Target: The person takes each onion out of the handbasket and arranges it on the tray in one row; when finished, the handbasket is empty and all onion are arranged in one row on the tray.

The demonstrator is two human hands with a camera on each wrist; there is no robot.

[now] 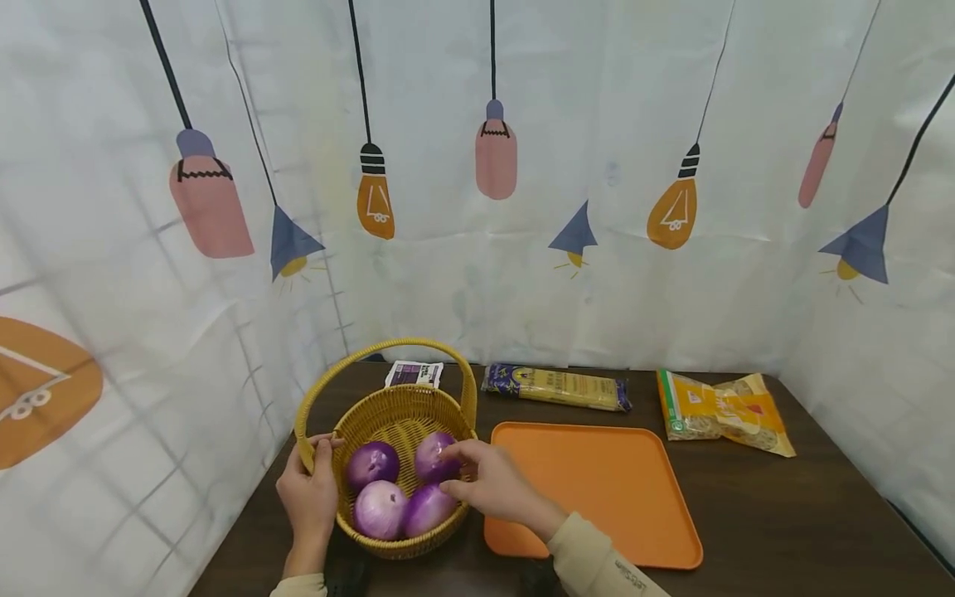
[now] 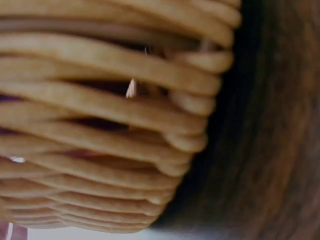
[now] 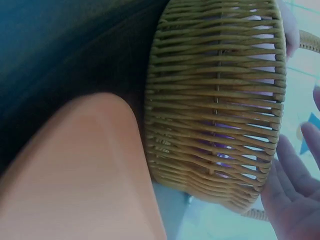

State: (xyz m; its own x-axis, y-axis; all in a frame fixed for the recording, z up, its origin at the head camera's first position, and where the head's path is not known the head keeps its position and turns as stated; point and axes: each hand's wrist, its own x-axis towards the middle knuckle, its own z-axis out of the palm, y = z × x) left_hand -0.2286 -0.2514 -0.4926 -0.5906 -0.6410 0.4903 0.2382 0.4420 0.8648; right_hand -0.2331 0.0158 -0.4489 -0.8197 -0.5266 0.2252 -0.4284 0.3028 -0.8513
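A yellow wicker basket (image 1: 403, 543) with a tall arched handle (image 1: 403, 342) stands on the dark table, also filling much of both wrist views. Several purple onions lie in it: a dark one (image 1: 372, 464) at left, a paler one (image 1: 380, 510) in front, others at right. My left hand (image 1: 312, 493) grips the basket at the left foot of its handle, thumb over the rim. Over the basket's right rim reaches my right hand (image 1: 488, 481), its fingers loosely bent beside the back right onion (image 1: 434, 456); whether they touch it is hard to tell.
An orange tray (image 1: 589, 497) lies right of the basket. Behind it is a pack of dried noodles (image 1: 559, 387), with a yellow bag (image 1: 724, 414) at the back right. A small white and purple packet (image 1: 414, 374) sits behind the basket. Printed curtains enclose the table.
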